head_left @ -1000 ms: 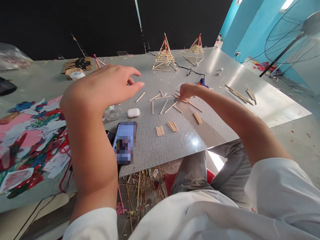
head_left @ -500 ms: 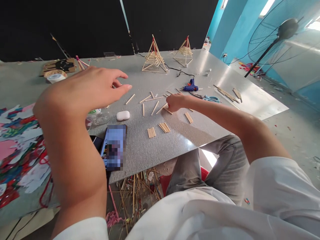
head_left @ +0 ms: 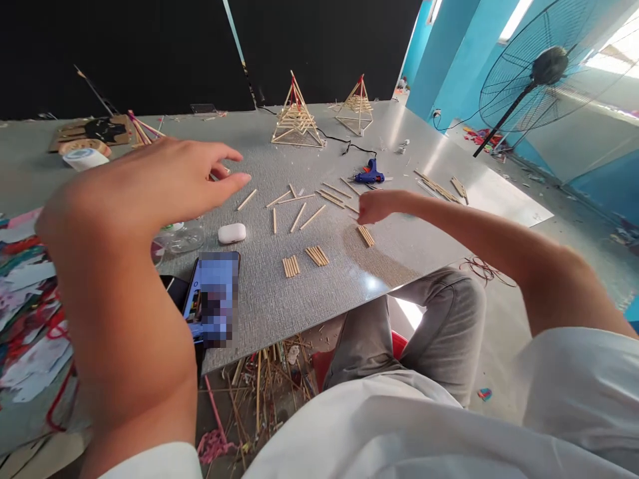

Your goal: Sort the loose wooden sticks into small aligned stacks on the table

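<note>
My right hand (head_left: pixel 375 205) is pinched closed just above a small row of short wooden sticks (head_left: pixel 365 235). A wooden stick seems to be in its fingers, mostly hidden by the hand. My left hand (head_left: pixel 200 171) hovers over the left part of the table with thumb and fingers apart, holding nothing. Loose sticks (head_left: pixel 298 217) lie scattered between the hands. Nearer me are two more rows, one of upright sticks (head_left: pixel 291 267) and one of slanted sticks (head_left: pixel 317 255).
Two stick pyramids (head_left: pixel 296 123) (head_left: pixel 355 110) stand at the back. A blue glue gun (head_left: pixel 369 171) lies beyond my right hand. On the left are a white earbud case (head_left: pixel 232 233), a phone (head_left: pixel 212 296) and coloured scraps (head_left: pixel 30 299). A fan (head_left: pixel 549 66) stands at right.
My right hand has moved right and towards me, to the right-hand row. The stick that lay under its fingers has left that spot. My left hand stays raised; the view has shifted slightly.
</note>
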Demonstrator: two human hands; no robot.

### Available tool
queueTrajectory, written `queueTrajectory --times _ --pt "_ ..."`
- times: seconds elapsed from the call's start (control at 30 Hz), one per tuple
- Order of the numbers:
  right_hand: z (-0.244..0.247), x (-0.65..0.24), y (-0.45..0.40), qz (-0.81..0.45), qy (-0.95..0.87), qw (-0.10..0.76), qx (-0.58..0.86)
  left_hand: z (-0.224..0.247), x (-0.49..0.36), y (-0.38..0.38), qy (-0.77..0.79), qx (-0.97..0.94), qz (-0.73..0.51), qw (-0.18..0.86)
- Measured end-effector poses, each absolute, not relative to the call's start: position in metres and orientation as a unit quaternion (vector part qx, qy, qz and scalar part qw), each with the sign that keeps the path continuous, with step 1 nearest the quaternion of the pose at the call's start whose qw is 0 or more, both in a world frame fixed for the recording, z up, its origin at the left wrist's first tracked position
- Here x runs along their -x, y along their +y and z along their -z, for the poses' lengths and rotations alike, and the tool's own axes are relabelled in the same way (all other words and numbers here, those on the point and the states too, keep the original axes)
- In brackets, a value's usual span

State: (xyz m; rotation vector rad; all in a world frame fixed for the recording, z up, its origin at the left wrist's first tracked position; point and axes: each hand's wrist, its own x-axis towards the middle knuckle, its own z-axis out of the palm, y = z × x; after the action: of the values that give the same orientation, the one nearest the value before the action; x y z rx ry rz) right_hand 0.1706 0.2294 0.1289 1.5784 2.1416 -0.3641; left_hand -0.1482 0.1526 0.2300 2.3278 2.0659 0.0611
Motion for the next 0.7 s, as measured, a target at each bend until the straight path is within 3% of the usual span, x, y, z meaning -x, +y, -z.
queueTrajectory --times 0.2,0.4,0.7 --pt "-0.109 -0.234 0.204 0.215 0.725 0.212 -0.619 -0.223 0.153 0.161 0.645 -0.763 -0.038 -0.004" --pt "-0.098 -0.234 0.201 0.250 0.724 0.152 -0.624 -0.228 0.139 0.156 0.671 -0.742 -0.005 0.019" --pt "-0.095 -0.225 0.211 0.259 0.714 0.125 -0.638 -0.235 0.124 0.144 0.686 -0.727 -0.005 0.022"
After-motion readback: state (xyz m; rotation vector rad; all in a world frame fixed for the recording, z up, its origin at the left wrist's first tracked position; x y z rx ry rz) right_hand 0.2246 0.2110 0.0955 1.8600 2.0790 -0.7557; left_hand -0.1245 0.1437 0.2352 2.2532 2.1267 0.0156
